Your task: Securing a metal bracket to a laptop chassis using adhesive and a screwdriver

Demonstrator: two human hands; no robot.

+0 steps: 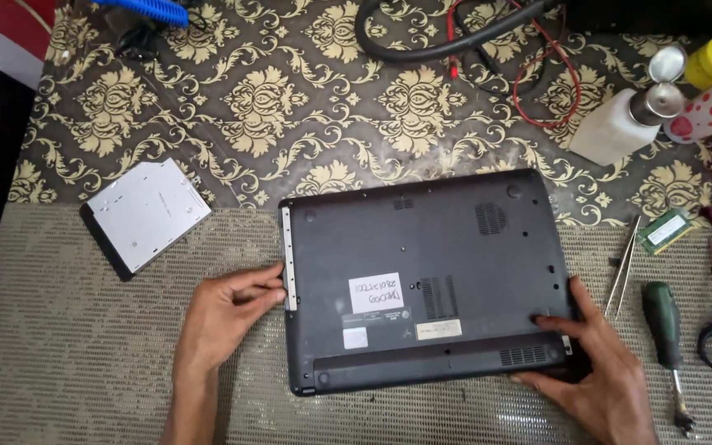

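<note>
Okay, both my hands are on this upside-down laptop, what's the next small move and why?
Probably slide the left hand off the empty drive slot and pick up the screwdriver. The laptop lies bottom up, the optical drive is already out to its left, and the right hand steadies the near right corner.

The drive lies left of the laptop (upside down), screwdriver right.
</note>
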